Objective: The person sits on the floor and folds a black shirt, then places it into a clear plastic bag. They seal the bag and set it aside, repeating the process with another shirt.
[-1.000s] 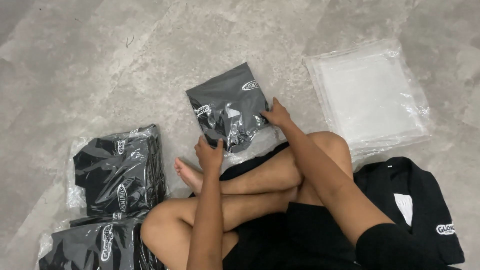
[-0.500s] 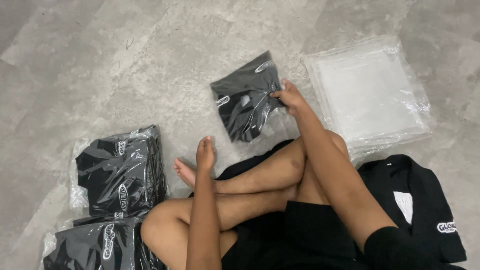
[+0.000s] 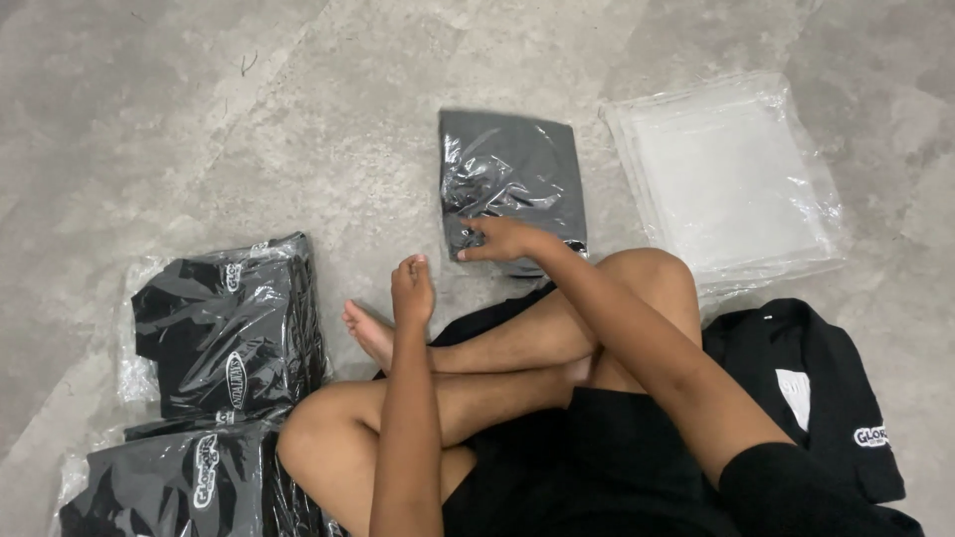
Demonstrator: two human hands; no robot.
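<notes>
The bagged dark garment has been turned over since a moment ago: it was lifted and tilted with its white logos showing, and now it lies flat on the floor with a plain grey face up, its clear plastic sleeve crinkled and glossy. The right hand rests on its near edge, fingers stretched flat and pressing down, gripping nothing. The left hand has let go and hovers above the bare foot, loosely curled and empty.

The floor is mottled grey stone, smooth and matte. To the right of the packet, just beside it, sits a squared stack of empty clear bags, cloudy white where the layers overlap. To the left, well apart, a pile of bagged black garments shines under wrinkled film, with another packed bundle in front of it. An unbagged black shirt, soft and matte, lies by the right knee.
</notes>
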